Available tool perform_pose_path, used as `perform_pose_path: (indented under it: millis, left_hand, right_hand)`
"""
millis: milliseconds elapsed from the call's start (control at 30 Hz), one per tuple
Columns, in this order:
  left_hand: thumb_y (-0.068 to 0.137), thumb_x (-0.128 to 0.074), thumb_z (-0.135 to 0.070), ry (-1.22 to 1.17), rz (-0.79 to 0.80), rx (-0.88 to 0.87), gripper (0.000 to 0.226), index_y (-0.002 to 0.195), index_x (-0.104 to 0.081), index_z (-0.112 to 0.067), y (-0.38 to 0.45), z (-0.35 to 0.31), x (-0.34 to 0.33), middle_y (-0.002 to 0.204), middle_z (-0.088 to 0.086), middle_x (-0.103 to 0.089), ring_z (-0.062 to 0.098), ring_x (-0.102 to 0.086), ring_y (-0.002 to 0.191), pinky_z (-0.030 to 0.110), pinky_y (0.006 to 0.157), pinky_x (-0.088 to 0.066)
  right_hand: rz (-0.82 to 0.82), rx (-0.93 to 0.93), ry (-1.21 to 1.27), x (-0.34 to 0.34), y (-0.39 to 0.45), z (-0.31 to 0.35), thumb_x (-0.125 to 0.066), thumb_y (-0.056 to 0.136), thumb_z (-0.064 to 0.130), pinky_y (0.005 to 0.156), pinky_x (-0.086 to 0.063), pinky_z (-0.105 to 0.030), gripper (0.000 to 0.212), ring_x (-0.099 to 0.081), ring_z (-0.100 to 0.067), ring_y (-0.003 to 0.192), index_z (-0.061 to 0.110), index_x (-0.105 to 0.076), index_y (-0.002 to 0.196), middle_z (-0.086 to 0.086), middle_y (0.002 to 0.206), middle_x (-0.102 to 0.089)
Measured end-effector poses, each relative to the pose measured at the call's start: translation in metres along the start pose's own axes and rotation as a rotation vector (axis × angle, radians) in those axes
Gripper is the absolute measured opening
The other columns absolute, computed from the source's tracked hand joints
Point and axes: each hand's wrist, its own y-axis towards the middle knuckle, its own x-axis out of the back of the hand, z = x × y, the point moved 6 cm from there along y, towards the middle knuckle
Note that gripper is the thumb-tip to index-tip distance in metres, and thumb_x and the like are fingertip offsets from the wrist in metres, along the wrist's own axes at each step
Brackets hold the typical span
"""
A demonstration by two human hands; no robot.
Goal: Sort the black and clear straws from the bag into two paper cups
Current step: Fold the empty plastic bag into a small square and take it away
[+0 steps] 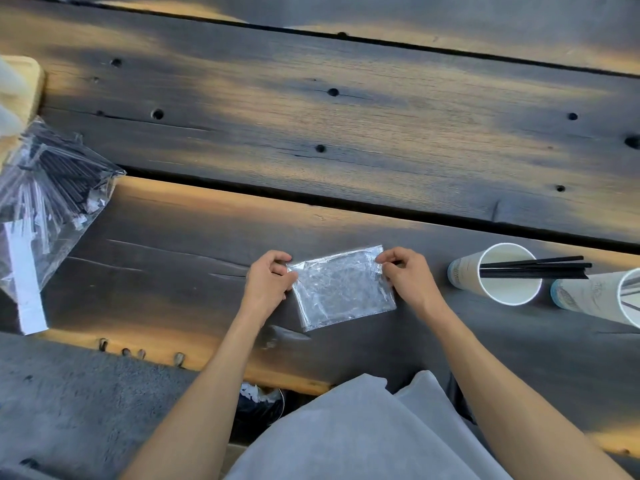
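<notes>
2 hands (268, 277) (407, 277) pinch clear bag (341, 289); no legible txt.

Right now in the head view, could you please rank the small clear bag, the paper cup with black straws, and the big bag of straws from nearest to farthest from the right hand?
1. Small clear bag, pinched by the right hand.
2. Paper cup with black straws, to its right.
3. Big bag of straws, far left.

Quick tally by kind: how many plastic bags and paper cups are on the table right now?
Clear plastic bags: 2, the small flat one held by both hands, and the large one holding straws.
White paper cups: 2.
Total: 4
</notes>
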Motion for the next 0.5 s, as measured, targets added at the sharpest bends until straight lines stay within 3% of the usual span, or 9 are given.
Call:
perform_pose_path:
  millis: [100, 167, 233, 300, 333, 400, 500]
  left_hand:
    - [0.085, -0.075, -0.010, 0.070, -0.050, -0.045, 0.026, 0.107, -0.063, -0.017, 0.000, 0.000, 0.000, 0.079, 0.005, -0.064, 0.018, -0.060, 0.063, 0.029, 0.049, -0.051]
    - [0.083, -0.077, -0.013, 0.111, -0.088, -0.071, 0.028, 0.107, -0.064, -0.019, -0.001, -0.001, 0.001, 0.079, 0.002, -0.062, 0.019, -0.060, 0.065, 0.033, 0.054, -0.055]
    - [0.081, -0.079, -0.017, 0.137, -0.136, -0.084, 0.027, 0.103, -0.064, -0.024, -0.003, -0.001, 0.003, 0.081, 0.000, -0.059, 0.019, -0.059, 0.070, 0.036, 0.062, -0.055]
    - [0.084, -0.075, -0.016, 0.151, -0.183, -0.103, 0.019, 0.098, -0.064, -0.023, -0.006, -0.001, 0.005, 0.077, 0.000, -0.059, 0.015, -0.055, 0.068, 0.022, 0.063, -0.047]
    - [0.086, -0.072, -0.014, 0.155, -0.186, -0.110, 0.015, 0.097, -0.064, -0.021, -0.009, -0.001, 0.005, 0.074, 0.000, -0.060, 0.012, -0.054, 0.065, 0.017, 0.060, -0.043]
    - [0.089, -0.066, -0.010, 0.131, -0.115, -0.111, 0.014, 0.097, -0.066, -0.021, -0.016, 0.001, -0.003, 0.070, 0.000, -0.059, 0.011, -0.052, 0.062, 0.015, 0.057, -0.041]
    - [0.089, -0.062, -0.004, 0.144, 0.009, -0.085, 0.023, 0.100, -0.067, -0.024, -0.025, 0.013, -0.020, 0.070, 0.001, -0.057, 0.012, -0.052, 0.063, 0.015, 0.059, -0.047]
  right_hand:
    - [-0.039, -0.015, -0.046, -0.001, -0.005, -0.001, -0.051, 0.084, 0.004, 0.072, -0.052, -0.034, 0.026, -0.061, -0.022, 0.076, 0.021, -0.071, 0.085, 0.000, 0.090, -0.063]
    - [-0.089, 0.011, -0.089, 0.001, -0.009, 0.001, -0.052, 0.087, 0.000, 0.068, -0.047, -0.014, 0.023, -0.059, -0.015, 0.080, 0.012, -0.072, 0.087, 0.001, 0.099, -0.055]
    - [-0.176, 0.047, -0.112, 0.005, -0.015, 0.004, -0.053, 0.087, -0.001, 0.066, -0.042, -0.005, 0.022, -0.056, -0.011, 0.082, 0.009, -0.072, 0.085, 0.001, 0.103, -0.049]
    - [-0.176, 0.035, -0.094, 0.000, -0.019, 0.005, -0.050, 0.087, 0.000, 0.062, -0.042, -0.008, 0.024, -0.057, -0.014, 0.074, 0.013, -0.070, 0.084, -0.001, 0.096, -0.056]
    - [-0.122, 0.008, -0.040, -0.007, -0.020, 0.005, -0.048, 0.086, 0.001, 0.061, -0.046, -0.018, 0.024, -0.058, -0.017, 0.068, 0.013, -0.068, 0.084, -0.005, 0.089, -0.062]
    - [0.040, -0.052, 0.100, -0.027, -0.024, 0.005, -0.045, 0.087, -0.002, 0.057, -0.047, -0.030, 0.023, -0.057, -0.019, 0.060, 0.007, -0.066, 0.090, -0.015, 0.079, -0.067]
    - [0.188, -0.197, 0.262, -0.050, -0.032, 0.000, -0.045, 0.091, -0.004, 0.056, -0.049, -0.030, 0.021, -0.058, -0.020, 0.061, -0.001, -0.063, 0.101, -0.013, 0.080, -0.066]
